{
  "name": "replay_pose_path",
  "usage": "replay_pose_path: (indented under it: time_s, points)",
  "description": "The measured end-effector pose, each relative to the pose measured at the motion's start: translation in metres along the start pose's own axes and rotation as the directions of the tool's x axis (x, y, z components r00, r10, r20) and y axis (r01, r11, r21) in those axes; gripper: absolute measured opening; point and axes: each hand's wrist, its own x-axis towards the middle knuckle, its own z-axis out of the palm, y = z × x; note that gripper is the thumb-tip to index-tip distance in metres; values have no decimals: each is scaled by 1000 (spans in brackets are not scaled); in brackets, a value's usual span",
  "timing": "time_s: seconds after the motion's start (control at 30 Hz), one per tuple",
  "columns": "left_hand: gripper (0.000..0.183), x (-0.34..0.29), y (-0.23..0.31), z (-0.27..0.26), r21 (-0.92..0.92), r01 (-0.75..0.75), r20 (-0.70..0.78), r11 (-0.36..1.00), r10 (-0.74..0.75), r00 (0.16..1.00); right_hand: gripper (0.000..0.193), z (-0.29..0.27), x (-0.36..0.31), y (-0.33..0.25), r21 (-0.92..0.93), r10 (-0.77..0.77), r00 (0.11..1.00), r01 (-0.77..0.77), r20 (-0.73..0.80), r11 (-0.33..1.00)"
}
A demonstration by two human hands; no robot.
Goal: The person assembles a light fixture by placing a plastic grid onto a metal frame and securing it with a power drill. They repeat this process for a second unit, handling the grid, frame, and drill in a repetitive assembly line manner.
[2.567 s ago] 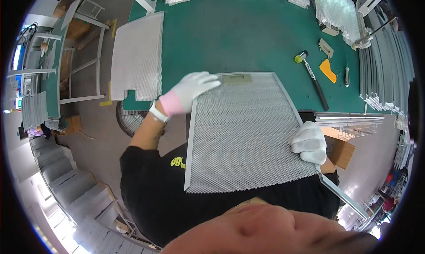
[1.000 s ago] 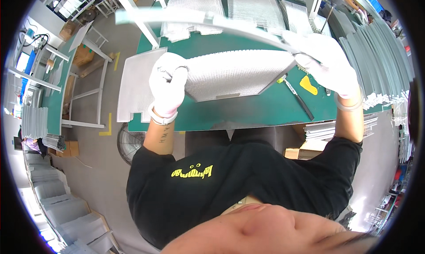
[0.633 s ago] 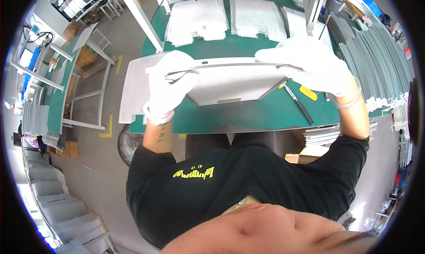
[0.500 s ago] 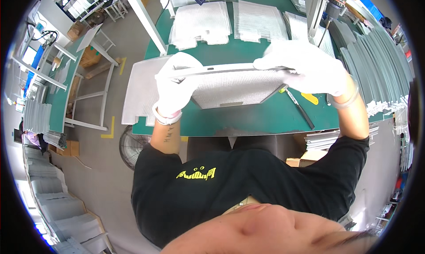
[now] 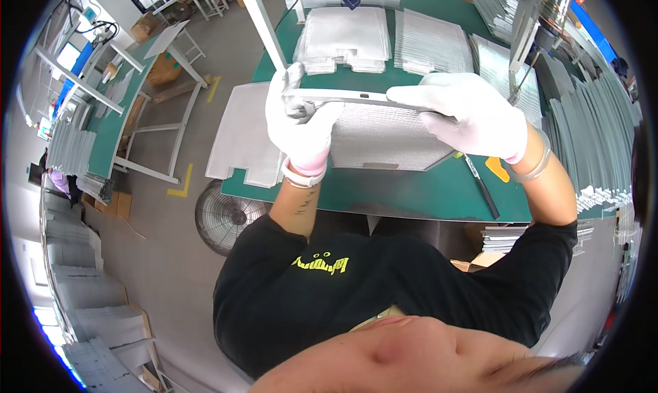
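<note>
A framed mesh panel [image 5: 384,136] is held up over the green table, tilted, with its thin pale frame edge uppermost. At the panel's left end, my left hand [image 5: 299,127], in a white glove, is closed round the frame corner. My right hand [image 5: 474,113], also gloved in white, pinches the top edge near the right end, thumb and fingers on either side of the frame. Part of the panel's right side is hidden behind my right hand. Below it on the table lie a slim tool with a black handle [image 5: 485,191] and a small yellow-orange tool [image 5: 497,168].
Stacks of silvery mesh sheets [image 5: 348,37] lie at the back of the green table [image 5: 384,194]. One flat sheet [image 5: 236,136] overhangs the left edge. A drill-like tool [image 5: 552,19] stands at back right, beside rows of grey frame strips [image 5: 593,132]. A floor fan [image 5: 229,216] stands lower left.
The surroundings have shifted to the right in the picture. My left hand has turned at the panel's left corner, its fingers now curled round the frame. My right hand keeps its grip.
</note>
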Motion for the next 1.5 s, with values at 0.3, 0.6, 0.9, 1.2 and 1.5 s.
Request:
replay_pose_path:
  time_s: [0.3,0.6,0.9,1.2,1.5]
  points:
    - [63,-2,-9,1,392,-1,-35,920,17,999,52,-1,3,1,23,82,995,-83,50,996]
    - [42,-1,-10,-6,587,-131,70,799,111,991,52,2,5,8,25,43,999,-44,24,999]
    - [34,-4,-16,3,409,-23,-73,912,58,996,52,3,5,9,-12,23,1000,-23,10,1000]
    - [26,-1,-13,1,586,-112,-40,802,167,985,52,2,6,10,-12,16,1000,-15,27,1000]
    - [26,-1,-18,2,607,-134,-69,784,220,973,46,-4,11,3,20,87,993,-89,78,996]
